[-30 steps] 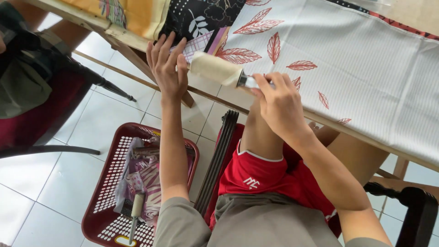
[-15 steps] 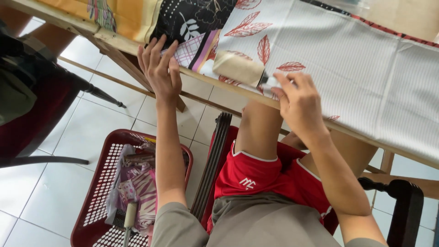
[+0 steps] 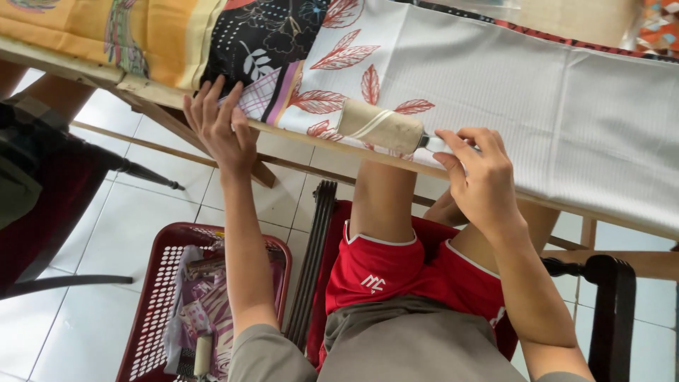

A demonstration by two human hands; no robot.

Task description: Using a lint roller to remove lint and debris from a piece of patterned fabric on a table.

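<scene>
- Cream-coloured and cylinder-shaped, the roller [image 3: 380,126] now lies on the white cloth with red leaf prints [image 3: 495,92], just at the near wooden edge of the frame [image 3: 332,138]; half a second ago it sat further left and a little higher up the cloth, so it has travelled rightward along the edge.
- Right hand [image 3: 481,177] is closed around the roller's metal handle [image 3: 433,143], fingers curled over it; it has moved right with the tool.
- Left hand [image 3: 219,127] lies open, fingers spread, pressing flat on the cloth at the frame's edge where the black floral panel [image 3: 262,35] meets the pink striped border; it has kept to much the same place, which reads as pinning the fabric while the roller passes.
- Judging by that shift, the rolling stroke is running along the leaf-print section, with the plain white stretch to the right not yet reached.
- Orange cloth [image 3: 106,35] covers the frame further left.
- Below, a red plastic basket [image 3: 152,311] with cloth and a second small roller stands on the tiled floor [image 3: 92,233], beside the person's knee.
- Dark wooden chair arm [image 3: 601,297] sits close under the right forearm and could crowd the elbow.
- Another person's dark clothing shows at the left edge, well apart.
</scene>
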